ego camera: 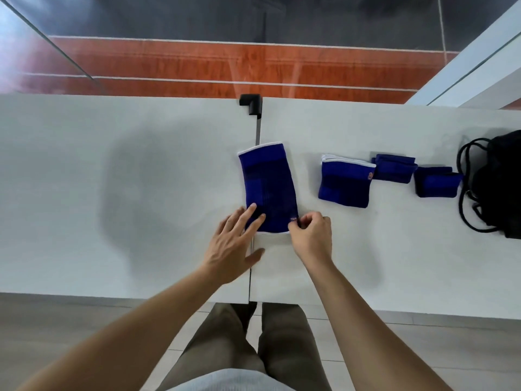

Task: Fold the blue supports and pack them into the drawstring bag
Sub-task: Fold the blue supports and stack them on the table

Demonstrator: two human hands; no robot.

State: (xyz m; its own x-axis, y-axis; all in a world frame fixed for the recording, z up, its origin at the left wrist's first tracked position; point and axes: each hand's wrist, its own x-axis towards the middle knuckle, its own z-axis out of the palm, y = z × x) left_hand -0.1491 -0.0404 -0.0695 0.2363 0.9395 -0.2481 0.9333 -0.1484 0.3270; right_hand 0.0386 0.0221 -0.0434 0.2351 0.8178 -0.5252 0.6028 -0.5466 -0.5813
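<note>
White tabletop [141, 170] fills most of the view, actually two tables butted together with a seam running down the middle and a little black bracket [251, 103] at the far edge. Beyond that is an orange-red floor with white lines, so it looks like some kind of sports court.

Over on the far right sits the black drawstring bag [499, 187], cords looped out across the table on its left side. Center stage is the unfolded blue support [267, 187], lying flat lengthwise right by the seam, white trim at both ends. Right of it there's a folded blue support [345, 183] with white edging, then two smaller folded blue ones, the middle piece [394, 168] and the end piece [435, 182], lined up toward the bag; the last one is just beside the cords.

Left hand [234, 244] is flat and spread, fingers resting on the near left corner of the unfolded one, not gripping anything. Right hand [311, 235] is pinching the near right corner of it between thumb and fingers.
</note>
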